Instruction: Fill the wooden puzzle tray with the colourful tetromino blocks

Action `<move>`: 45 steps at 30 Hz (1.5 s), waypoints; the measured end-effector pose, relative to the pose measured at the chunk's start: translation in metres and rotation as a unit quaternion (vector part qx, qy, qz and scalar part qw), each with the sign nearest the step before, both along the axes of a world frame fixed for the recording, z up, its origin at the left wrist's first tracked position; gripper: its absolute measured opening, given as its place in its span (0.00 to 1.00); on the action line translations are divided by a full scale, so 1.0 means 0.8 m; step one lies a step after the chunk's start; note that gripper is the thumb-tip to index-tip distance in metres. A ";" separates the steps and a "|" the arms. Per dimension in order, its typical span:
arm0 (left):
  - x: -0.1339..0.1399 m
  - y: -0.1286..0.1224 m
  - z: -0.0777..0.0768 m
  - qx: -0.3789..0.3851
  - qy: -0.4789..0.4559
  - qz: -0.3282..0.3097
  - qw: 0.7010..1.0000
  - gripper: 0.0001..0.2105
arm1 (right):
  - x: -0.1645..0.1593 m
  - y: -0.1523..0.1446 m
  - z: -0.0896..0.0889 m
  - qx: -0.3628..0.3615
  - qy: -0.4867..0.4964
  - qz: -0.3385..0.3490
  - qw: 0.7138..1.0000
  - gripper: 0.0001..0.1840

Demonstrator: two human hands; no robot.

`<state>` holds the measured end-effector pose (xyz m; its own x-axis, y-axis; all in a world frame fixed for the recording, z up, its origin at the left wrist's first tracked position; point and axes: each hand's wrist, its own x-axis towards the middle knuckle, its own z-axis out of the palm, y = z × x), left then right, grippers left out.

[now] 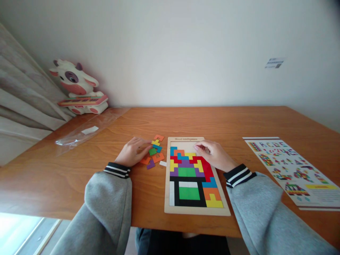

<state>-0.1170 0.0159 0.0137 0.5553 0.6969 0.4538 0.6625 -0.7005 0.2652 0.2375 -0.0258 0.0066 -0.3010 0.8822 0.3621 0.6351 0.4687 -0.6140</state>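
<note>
A wooden puzzle board (197,211) lies flat before me, filled in its lower and middle parts with coloured block pieces; bare wood shows near its top. My right hand (216,154) is over the board's upper right, fingers curled and fingertips pressed together at the bare area. Whatever they may hold is hidden. To the left of the board lies a loose pile of puzzle pieces, among them a green piece (152,152), a purple piece (151,164) and a yellow piece (156,142). My left hand (133,151) rests beside this pile, fingers stretched towards it and thumb apart.
At the right lies a printed pattern sheet (292,170). A clear plastic bag (79,136) is on the table's left side, in front of a cow-shaped toy keyboard (82,101). A curtain (23,95) hangs at the far left, and a wall (180,53) stands behind the table.
</note>
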 end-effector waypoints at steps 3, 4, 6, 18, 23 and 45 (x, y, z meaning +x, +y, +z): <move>0.001 -0.005 -0.002 -0.023 0.021 -0.019 0.999 0.13 | 0.001 0.002 -0.004 0.011 0.000 -0.013 1.000 0.12; 0.005 -0.007 -0.002 -0.030 0.028 -0.023 0.999 0.14 | 0.001 0.002 -0.006 0.012 -0.001 -0.014 1.000 0.12; 0.013 -0.010 -0.003 -0.040 0.034 -0.021 0.998 0.15 | 0.001 0.003 -0.009 0.012 -0.002 -0.014 1.000 0.11; 0.034 -0.012 -0.015 -0.068 -0.028 0.087 0.993 0.15 | -0.003 0.000 -0.007 0.044 0.006 -0.020 0.999 0.10; 0.043 -0.012 -0.018 -0.036 -0.026 0.131 0.990 0.17 | -0.005 -0.002 -0.004 0.032 0.007 -0.022 0.999 0.12; -0.010 -0.004 -0.006 -0.157 -0.103 0.098 0.977 0.24 | 0.010 0.010 -0.001 0.085 0.116 -0.180 0.973 0.18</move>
<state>-0.1251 0.0126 0.0090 0.3164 0.9038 0.2880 0.6863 -0.4277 0.5883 0.2456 -0.0175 0.0054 0.1244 0.8365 0.5336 0.6303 0.3488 -0.6936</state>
